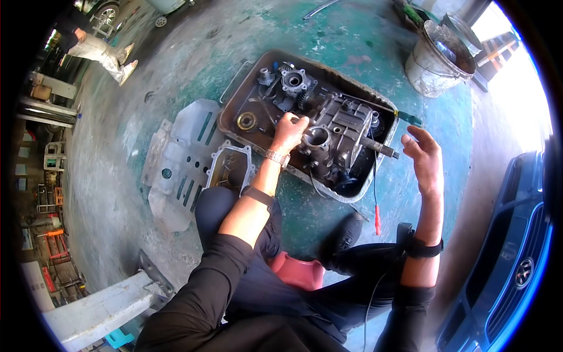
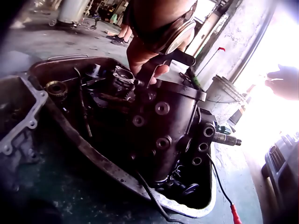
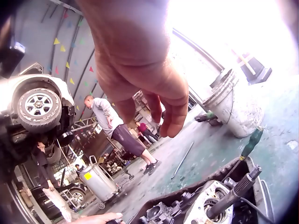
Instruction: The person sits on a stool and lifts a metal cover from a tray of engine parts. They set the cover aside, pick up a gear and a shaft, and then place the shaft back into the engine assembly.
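My left hand (image 1: pixel 290 132), curled beside the gearbox housing (image 1: pixel 346 120), pinches a dark metal part (image 2: pixel 148 70); its full shape is hidden by the fingers. The housing stands in a rusty metal pan (image 2: pixel 88 154), its splined shaft (image 1: pixel 381 148) jutting right. A round opening (image 1: pixel 317 136) faces up close to my left fingers. My right hand (image 1: pixel 425 157) is raised in the air right of the pan, fingers loosely bent and holding nothing. Also in the pan are a flanged metal part (image 1: pixel 294 82) and a brass-coloured ring (image 1: pixel 247 121).
A green-handled screwdriver (image 1: pixel 410 118) rests at the pan's right rim. A red-handled tool (image 1: pixel 377 222) hangs outside it. Left lie a slotted metal plate (image 1: pixel 187 135) and an open cover (image 1: pixel 249 158). A dirty bucket (image 1: pixel 431 70) and blue car (image 1: pixel 504 246) stand right; people are behind.
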Tool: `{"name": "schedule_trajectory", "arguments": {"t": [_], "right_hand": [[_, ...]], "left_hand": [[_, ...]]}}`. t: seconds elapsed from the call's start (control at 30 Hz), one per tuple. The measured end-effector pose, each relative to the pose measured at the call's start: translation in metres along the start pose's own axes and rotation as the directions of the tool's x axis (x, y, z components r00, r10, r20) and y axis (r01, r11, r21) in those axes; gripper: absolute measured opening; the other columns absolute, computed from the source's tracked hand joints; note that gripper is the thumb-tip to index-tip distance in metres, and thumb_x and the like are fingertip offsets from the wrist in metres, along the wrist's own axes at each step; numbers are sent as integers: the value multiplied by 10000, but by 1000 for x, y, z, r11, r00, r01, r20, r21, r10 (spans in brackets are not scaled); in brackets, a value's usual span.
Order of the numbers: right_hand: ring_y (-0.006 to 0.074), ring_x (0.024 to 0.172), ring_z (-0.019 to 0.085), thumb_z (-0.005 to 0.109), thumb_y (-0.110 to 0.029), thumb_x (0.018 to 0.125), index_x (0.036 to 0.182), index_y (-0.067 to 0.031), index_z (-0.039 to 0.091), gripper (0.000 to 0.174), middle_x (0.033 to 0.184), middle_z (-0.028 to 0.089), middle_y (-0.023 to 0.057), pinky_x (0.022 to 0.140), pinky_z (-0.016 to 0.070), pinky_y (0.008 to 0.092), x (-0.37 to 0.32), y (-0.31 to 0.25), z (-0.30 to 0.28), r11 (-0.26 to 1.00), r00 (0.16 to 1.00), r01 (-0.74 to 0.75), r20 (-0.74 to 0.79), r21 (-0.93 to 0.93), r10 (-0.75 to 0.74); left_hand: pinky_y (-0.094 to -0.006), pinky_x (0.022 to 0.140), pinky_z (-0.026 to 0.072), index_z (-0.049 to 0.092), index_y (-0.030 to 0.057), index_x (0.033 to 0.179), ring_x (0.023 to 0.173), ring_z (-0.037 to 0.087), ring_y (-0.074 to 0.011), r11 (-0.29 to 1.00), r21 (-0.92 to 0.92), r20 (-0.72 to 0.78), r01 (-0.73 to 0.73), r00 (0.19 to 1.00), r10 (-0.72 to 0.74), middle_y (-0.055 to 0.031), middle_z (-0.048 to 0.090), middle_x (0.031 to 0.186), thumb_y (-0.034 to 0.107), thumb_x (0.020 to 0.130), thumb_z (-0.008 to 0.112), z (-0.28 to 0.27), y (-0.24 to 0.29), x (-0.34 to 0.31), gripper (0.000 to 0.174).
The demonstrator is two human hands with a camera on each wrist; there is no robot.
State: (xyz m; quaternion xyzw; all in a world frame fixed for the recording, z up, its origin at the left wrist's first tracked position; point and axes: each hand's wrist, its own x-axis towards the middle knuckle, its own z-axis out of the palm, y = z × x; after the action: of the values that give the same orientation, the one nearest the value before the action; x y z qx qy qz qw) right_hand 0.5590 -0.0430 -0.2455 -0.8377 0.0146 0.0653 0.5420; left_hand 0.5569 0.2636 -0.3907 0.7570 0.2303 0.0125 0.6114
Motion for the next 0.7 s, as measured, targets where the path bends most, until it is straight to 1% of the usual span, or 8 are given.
{"name": "schedule_trajectory", "arguments": {"t": [0.03,0.13,0.3,0.43,0.5,0.57,0.63,0.7], "right_hand": [[199,951,622,676,-234,840,1208,62,552,489,1059,647,187,848,470,304,-1,-1,-2,1000,1000,4,-7,14,-4],[210,968,622,675,-241,841,1209,60,553,491,1079,642,189,858,469,309,-1,3,-5,1000,1000,8,-19,8,-8],[223,983,624,677,-251,839,1212,55,552,498,1101,637,189,869,469,318,2,6,-7,1000,1000,8,-14,-8,-8],[221,989,623,679,-246,837,1213,54,552,498,1107,635,191,866,471,319,3,3,-2,1000,1000,-2,7,-6,2],[221,991,623,679,-243,837,1213,55,552,497,1110,634,192,865,471,320,3,2,0,1000,1000,-3,14,-13,3],[216,988,625,680,-238,837,1209,56,553,491,1096,639,191,862,471,317,3,2,1,1000,1000,21,3,-8,-21],[215,986,625,680,-236,837,1208,56,554,489,1088,642,190,860,472,316,2,2,1,1000,1000,6,4,-31,-6],[213,983,626,680,-234,837,1207,55,554,486,1079,645,189,858,472,316,2,4,0,999,1000,-9,5,-52,9]], "left_hand": [[-253,361,387,564,-14,783,399,494,-105,997,-57,10,53,999,-52,-49,601,632,292,839,628,-4,11,-5,318],[-252,353,396,581,-2,763,383,493,-118,950,-283,135,129,986,-94,-53,602,623,313,890,583,-21,2,3,340],[-253,355,399,571,-17,822,386,491,-115,958,-246,49,146,989,-138,-65,604,644,327,875,607,-13,1,4,349],[-248,429,418,540,-6,948,474,518,-89,997,72,50,-4,999,1,-23,572,640,330,884,605,1,11,-9,349],[-249,425,416,530,-1,966,472,520,-94,999,-4,79,33,996,-33,-24,570,638,327,883,609,0,9,-8,347],[-244,422,416,539,4,942,462,520,-100,989,-102,116,103,989,-91,-24,569,639,329,890,595,-6,5,-1,334],[-254,348,396,586,18,696,380,499,-116,959,-264,123,103,990,-73,-36,591,602,314,892,586,-16,4,1,355],[-247,347,393,585,11,701,382,502,-117,927,-326,172,185,976,-134,-46,601,610,333,891,589,-23,4,2,374]]}}
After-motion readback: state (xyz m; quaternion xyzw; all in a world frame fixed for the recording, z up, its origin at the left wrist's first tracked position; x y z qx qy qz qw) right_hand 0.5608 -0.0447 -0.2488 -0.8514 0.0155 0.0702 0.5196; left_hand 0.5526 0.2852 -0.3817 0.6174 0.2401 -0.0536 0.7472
